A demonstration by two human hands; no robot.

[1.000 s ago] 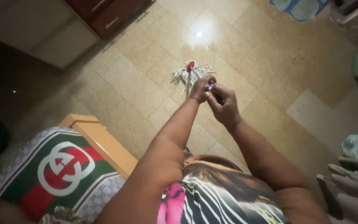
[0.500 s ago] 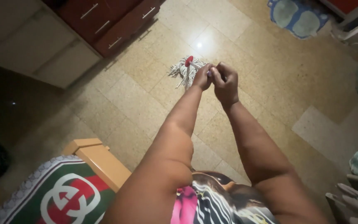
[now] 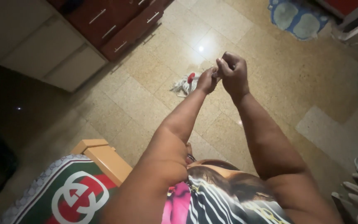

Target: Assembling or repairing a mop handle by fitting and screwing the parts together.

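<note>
Out in front of me, my left hand [image 3: 207, 81] and my right hand [image 3: 233, 72] are pressed together above the tiled floor [image 3: 154, 108]. Both are closed around the top of a thin pale mop handle [image 3: 217, 73], which I see end-on and which the fingers mostly hide. The mop head [image 3: 184, 84], white strands with a red fitting, lies on the tiles just left of and below my left hand. My forearms reach up from the bottom of the view over a striped, patterned garment [image 3: 224, 199].
Dark wooden drawers [image 3: 121, 25] and a pale cabinet [image 3: 63, 62] stand at the upper left. A blue mat [image 3: 297, 18] lies at the top right. A bed with a wooden corner [image 3: 104, 157] and a green, red and white cover [image 3: 75, 199] is at the lower left.
My hands have stayed clasped and risen in the view, moving to the right of the mop head. The camera has tilted, showing more of the drawers and the mat.
</note>
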